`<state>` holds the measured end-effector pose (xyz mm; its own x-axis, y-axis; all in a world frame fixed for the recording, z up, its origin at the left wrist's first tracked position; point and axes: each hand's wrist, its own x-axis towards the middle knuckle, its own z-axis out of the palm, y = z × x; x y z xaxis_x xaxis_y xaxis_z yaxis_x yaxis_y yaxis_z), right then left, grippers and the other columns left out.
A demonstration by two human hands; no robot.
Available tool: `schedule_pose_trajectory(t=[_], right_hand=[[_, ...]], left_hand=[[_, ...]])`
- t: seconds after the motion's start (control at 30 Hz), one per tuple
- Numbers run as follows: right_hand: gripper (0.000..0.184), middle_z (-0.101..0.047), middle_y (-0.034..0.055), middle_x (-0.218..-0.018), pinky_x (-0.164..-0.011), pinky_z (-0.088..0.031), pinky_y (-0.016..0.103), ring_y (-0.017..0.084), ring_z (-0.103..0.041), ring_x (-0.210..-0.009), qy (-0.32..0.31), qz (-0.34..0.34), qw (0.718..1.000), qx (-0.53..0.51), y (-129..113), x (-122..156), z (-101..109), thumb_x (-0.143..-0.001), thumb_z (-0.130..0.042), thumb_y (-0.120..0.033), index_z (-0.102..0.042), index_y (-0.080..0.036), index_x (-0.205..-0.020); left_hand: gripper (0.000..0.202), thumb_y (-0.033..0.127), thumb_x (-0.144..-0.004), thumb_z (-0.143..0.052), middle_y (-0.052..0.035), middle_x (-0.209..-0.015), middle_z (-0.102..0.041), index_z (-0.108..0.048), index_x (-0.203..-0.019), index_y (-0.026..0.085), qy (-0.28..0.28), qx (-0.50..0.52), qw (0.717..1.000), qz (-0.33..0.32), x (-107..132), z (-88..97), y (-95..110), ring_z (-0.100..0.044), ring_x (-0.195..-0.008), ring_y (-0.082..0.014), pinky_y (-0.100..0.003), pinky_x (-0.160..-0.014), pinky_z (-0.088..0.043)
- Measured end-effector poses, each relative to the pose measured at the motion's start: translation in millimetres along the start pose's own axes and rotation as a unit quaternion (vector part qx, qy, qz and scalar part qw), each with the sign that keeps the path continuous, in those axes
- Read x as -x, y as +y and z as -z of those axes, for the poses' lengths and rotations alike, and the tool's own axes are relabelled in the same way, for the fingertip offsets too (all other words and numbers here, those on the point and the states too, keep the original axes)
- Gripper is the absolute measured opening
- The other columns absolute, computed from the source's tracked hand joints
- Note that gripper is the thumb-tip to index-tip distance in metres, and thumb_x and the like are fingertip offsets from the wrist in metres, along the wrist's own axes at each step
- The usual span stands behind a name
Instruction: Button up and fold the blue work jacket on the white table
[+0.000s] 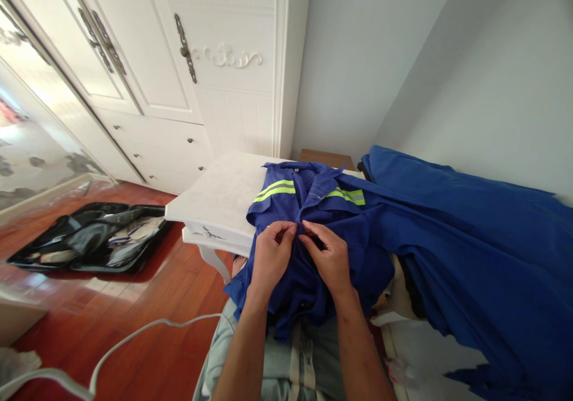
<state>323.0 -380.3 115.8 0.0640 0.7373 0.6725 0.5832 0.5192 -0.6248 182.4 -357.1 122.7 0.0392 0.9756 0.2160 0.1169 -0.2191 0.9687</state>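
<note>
The jacket (308, 234) is blue with yellow-and-grey shiny stripes (275, 190). The worktop (219, 198) is white. The floor (134, 317) is red-brown wood.

No readable text, label, brand or number shows anywhere.

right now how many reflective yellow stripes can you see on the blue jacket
2: one stripe on the jacket's left shoulder area over the white table, one stripe right of the collar. Folds may hide others.

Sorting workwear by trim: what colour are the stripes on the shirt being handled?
Yellow-green with a grey centre band, on the blue shirt; head view.
</note>
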Motion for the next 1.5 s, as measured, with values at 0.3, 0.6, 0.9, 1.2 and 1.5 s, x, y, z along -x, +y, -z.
schedule_pose_trajectory(t=[0.3, 0.6, 0.9, 1.2, 1.5], right_hand=[[0.029, -0.063, 0.0023, -0.112, -0.092, -0.054, 0.008, 0.002, -0.065, -0.097, 0.003, -0.098, 0.994, -0.04, 11.8, 12.2, 11.3, -0.092, -0.065, -0.028, -0.071, -0.015, -0.117], [0.026, -0.063, 0.0029, -0.111, -0.095, -0.052, 0.009, 0.004, -0.063, -0.103, 0.011, -0.076, 0.997, -0.002, 6.1, 11.1, 13.9, -0.097, -0.059, -0.032, -0.073, -0.016, -0.111], [0.025, -0.064, 0.0025, -0.107, -0.089, -0.051, 0.008, 0.003, -0.063, -0.097, 0.013, -0.075, 0.997, 0.007, 10.7, 12.5, 11.1, -0.095, -0.061, -0.034, -0.074, -0.015, -0.106], [0.03, -0.063, 0.0038, -0.108, -0.094, -0.052, 0.011, 0.005, -0.063, -0.1, 0.009, -0.11, 0.993, -0.039, 8.1, 8.8, 8.2, -0.094, -0.062, -0.04, -0.075, -0.015, -0.105], [0.037, -0.063, 0.0062, -0.111, -0.094, -0.055, 0.015, 0.008, -0.063, -0.102, -0.008, -0.158, 0.982, -0.107, 4.6, 5.7, 8.7, -0.089, -0.066, -0.044, -0.076, -0.014, -0.109]], left_hand=[[0.026, 0.012, -0.088, -0.062, -0.0091, -0.119, -0.061, -0.074, -0.109, 0.021, -0.017, -0.222, 0.958, -0.182, -1.9, 2.3, -7.7, -0.062, -0.092, -0.0177, -0.033, -0.086, -0.052], [0.022, 0.014, -0.092, -0.057, -0.0101, -0.115, -0.057, -0.077, -0.099, 0.021, -0.022, -0.291, 0.921, -0.256, -6.7, -1.4, -12.3, -0.057, -0.076, -0.0144, -0.031, -0.078, -0.05], [0.014, 0.015, -0.091, -0.062, -0.0085, -0.112, -0.061, -0.075, -0.09, 0.02, 0.004, -0.281, 0.923, -0.263, -8.1, -3.1, -13.4, -0.059, -0.079, -0.016, -0.034, -0.081, -0.047], [0.017, 0.02, -0.098, -0.055, -0.0038, -0.099, -0.075, -0.072, -0.1, 0.021, -0.012, -0.233, 0.926, -0.298, -4.7, 0.2, -6.2, -0.068, -0.087, -0.0161, -0.032, -0.079, -0.046], [0.016, 0.015, -0.093, -0.061, -0.0034, -0.097, -0.076, -0.075, -0.099, 0.023, -0.004, -0.208, 0.932, -0.298, -1.2, 3.0, 1.7, -0.07, -0.089, -0.0168, -0.032, -0.082, -0.048]])
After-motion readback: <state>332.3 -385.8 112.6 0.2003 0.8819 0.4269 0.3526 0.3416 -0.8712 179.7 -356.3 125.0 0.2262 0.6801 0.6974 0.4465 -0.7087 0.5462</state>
